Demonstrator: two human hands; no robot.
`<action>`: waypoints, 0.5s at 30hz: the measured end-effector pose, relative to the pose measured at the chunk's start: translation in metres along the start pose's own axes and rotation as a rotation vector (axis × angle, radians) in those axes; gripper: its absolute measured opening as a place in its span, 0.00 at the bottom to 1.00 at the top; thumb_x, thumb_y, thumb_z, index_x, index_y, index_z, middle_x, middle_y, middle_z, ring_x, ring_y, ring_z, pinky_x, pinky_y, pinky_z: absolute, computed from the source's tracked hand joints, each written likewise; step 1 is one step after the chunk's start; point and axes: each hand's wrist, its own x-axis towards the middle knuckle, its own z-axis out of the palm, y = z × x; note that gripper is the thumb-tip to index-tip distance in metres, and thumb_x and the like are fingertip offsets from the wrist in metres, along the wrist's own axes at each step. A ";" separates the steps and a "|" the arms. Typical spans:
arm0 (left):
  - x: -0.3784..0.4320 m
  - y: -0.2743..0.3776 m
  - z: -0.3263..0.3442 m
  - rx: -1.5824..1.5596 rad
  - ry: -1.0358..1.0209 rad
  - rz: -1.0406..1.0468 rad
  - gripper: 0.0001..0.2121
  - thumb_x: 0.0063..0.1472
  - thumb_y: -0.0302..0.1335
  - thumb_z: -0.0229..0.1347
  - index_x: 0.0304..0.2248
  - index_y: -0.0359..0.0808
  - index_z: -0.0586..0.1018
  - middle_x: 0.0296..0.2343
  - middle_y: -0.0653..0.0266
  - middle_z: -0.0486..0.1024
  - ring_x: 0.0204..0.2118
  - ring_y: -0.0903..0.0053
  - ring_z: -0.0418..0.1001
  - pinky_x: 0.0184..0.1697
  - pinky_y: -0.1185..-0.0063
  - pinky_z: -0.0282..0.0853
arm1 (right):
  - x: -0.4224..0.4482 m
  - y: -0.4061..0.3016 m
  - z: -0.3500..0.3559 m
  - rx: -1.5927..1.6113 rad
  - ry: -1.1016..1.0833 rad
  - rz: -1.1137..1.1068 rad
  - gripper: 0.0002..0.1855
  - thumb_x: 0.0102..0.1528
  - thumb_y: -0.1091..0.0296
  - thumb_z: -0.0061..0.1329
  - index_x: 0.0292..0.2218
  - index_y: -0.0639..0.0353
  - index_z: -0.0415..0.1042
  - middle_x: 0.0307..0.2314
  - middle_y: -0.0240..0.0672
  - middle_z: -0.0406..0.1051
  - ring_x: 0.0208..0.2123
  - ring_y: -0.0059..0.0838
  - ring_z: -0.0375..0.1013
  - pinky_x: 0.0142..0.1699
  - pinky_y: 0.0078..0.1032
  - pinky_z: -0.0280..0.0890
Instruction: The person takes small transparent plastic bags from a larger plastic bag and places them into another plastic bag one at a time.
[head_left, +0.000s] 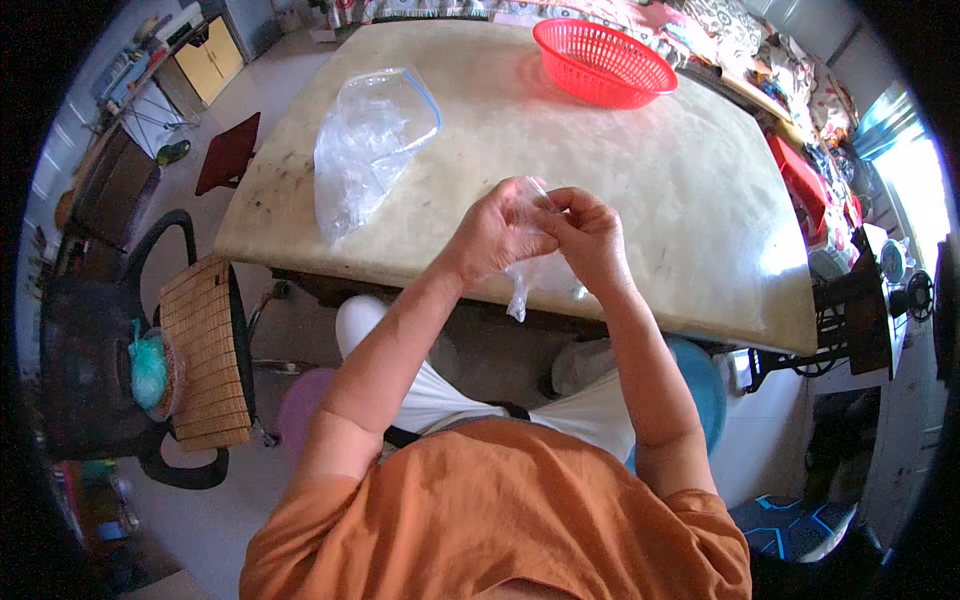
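A small clear plastic bag (527, 279) hangs below my two hands, above the near edge of the table (675, 195). My left hand (499, 225) grips its upper part, and a strip of the clear film shows between the fingers. My right hand (592, 229) pinches the same bag with thumb and forefinger, close against the left. What the bag holds, if anything, I cannot tell. To the left on the table lies a large clear zip bag (367, 150) with a blue strip along its mouth, with crumpled clear plastic in it.
A red plastic basket (604, 64) stands at the table's far side. On the left, an office chair with a bamboo seat mat (206, 352) bears a tub with a teal bag (148, 371). A treadle sewing machine (877, 300) stands at the right. A blue tub (694, 397) is beside my leg.
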 end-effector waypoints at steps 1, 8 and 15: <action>0.001 0.003 0.003 -0.172 -0.101 -0.117 0.14 0.48 0.25 0.58 0.36 0.34 0.72 0.27 0.70 0.71 0.30 0.86 0.69 0.29 0.88 0.64 | -0.002 0.006 -0.007 -0.068 -0.035 -0.103 0.07 0.49 0.71 0.50 0.30 0.64 0.71 0.21 0.28 0.69 0.24 0.13 0.64 0.29 0.15 0.61; -0.007 0.014 -0.020 0.033 -0.082 -0.274 0.04 0.47 0.18 0.52 0.25 0.35 0.73 0.20 0.73 0.69 0.20 0.89 0.64 0.23 0.88 0.61 | -0.024 0.003 -0.040 -0.144 0.024 0.017 0.07 0.49 0.69 0.49 0.26 0.64 0.68 0.16 0.26 0.63 0.20 0.13 0.60 0.25 0.16 0.57; -0.014 0.017 -0.029 -0.206 0.041 -0.218 0.19 0.47 0.30 0.59 0.38 0.36 0.67 0.29 0.68 0.69 0.32 0.81 0.68 0.32 0.81 0.66 | -0.034 0.017 -0.051 0.033 0.095 0.032 0.06 0.52 0.71 0.44 0.26 0.62 0.64 0.15 0.25 0.60 0.18 0.14 0.58 0.23 0.16 0.55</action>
